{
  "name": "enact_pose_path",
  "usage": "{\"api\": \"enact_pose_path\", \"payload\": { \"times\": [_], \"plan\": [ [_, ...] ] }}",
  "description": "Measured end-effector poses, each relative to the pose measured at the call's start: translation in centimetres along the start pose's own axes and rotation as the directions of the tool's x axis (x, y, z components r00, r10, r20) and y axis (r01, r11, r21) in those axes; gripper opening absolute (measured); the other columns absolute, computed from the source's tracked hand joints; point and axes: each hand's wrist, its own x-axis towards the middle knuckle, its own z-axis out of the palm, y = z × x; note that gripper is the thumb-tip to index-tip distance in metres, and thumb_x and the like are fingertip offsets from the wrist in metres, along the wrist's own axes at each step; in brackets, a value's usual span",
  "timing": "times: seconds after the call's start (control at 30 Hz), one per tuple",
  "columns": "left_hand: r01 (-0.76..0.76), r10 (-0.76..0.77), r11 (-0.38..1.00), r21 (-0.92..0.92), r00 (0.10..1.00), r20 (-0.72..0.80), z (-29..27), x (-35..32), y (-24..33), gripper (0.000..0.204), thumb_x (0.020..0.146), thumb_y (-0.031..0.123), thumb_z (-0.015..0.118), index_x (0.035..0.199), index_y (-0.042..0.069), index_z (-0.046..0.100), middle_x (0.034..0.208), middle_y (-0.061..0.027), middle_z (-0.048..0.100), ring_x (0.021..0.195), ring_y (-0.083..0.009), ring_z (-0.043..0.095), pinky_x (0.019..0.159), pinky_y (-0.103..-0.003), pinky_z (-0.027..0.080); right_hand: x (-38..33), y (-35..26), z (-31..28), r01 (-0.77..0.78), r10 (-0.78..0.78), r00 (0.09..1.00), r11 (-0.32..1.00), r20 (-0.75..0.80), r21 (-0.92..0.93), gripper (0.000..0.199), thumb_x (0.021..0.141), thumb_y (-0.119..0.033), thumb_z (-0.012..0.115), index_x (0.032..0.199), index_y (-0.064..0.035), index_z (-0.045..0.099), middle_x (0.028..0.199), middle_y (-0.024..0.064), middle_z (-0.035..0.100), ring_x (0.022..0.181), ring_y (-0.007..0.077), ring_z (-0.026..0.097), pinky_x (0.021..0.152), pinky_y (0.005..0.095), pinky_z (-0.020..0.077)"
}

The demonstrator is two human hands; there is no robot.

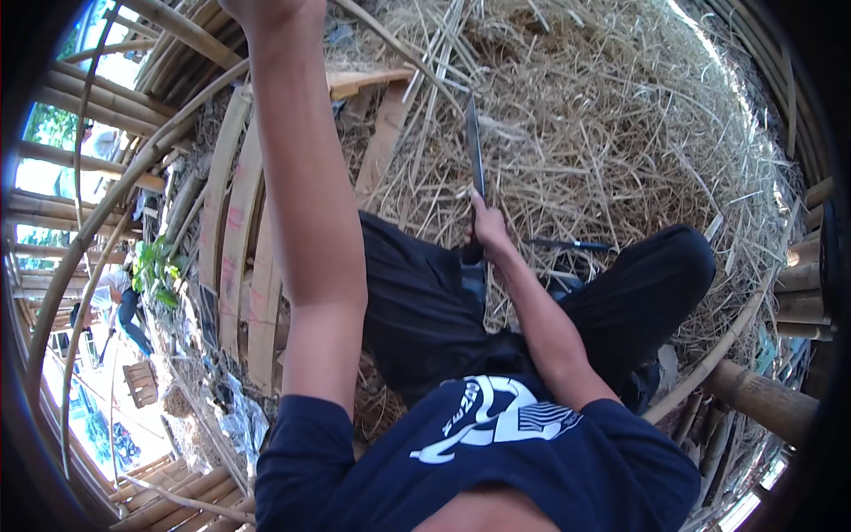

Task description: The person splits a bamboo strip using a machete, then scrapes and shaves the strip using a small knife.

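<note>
Right hand [488,226] grips slim dark blade [474,146] over dry straw [603,133].

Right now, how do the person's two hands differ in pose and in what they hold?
The right hand sits low, above the lap, closed around the handle of a long knife whose blade points away over the straw. The left hand is raised high on an outstretched arm and is cut by the picture's top edge, so its grip cannot be judged. Both are bare, on arms in short dark blue sleeves.
</note>
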Motion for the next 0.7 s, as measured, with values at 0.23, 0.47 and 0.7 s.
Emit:
{"api": "enact_pose_path", "payload": {
  "times": [0.23,0.47,0.7],
  "plan": [
    [0.019,-0.018,1.000,-0.016,1.000,0.005,0.9,0.3,-1.8,0.059,0.095,0.056,0.043,0.055,0.016,0.028,0.049,0.0041,0.020,0.038,-0.0082,0.020,0.033,-0.023,0.017,-4.0,-5.1,-0.1,0.186,-0.191,0.975,0.981,0.111,0.050,0.047,0.094,-0.048,0.054,0.072,-0.0058,0.048,0.050,0.0005,0.043,0.040,0.0135,0.046,0.045,0.0334,0.0436],
    [-0.024,0.024,1.000,0.018,1.000,0.018,-0.5,0.7,-1.0,0.060,0.095,0.057,0.043,0.055,0.016,0.028,0.049,0.0041,0.021,0.038,-0.0084,0.020,0.034,-0.024,0.016,-8.2,-6.5,2.6,0.708,-0.769,0.636,0.546,0.066,-0.447,0.049,0.093,-0.043,0.055,0.076,0.0029,0.056,0.055,0.0175,0.057,0.055,0.0324,0.064,0.053,0.0406,0.0455],
    [0.393,-0.304,0.685,-0.613,0.919,0.250,-2.9,2.0,-2.7,0.061,0.094,0.058,0.044,0.054,0.016,0.026,0.048,0.0045,0.020,0.038,-0.0085,0.020,0.035,-0.024,0.017,3.1,2.1,-1.8,0.117,-0.242,0.949,0.867,-0.203,-0.485,0.059,0.089,-0.056,0.055,0.071,0.0007,0.053,0.053,0.0097,0.054,0.045,0.0220,0.054,0.046,0.0396,0.0450]
  ]
}}
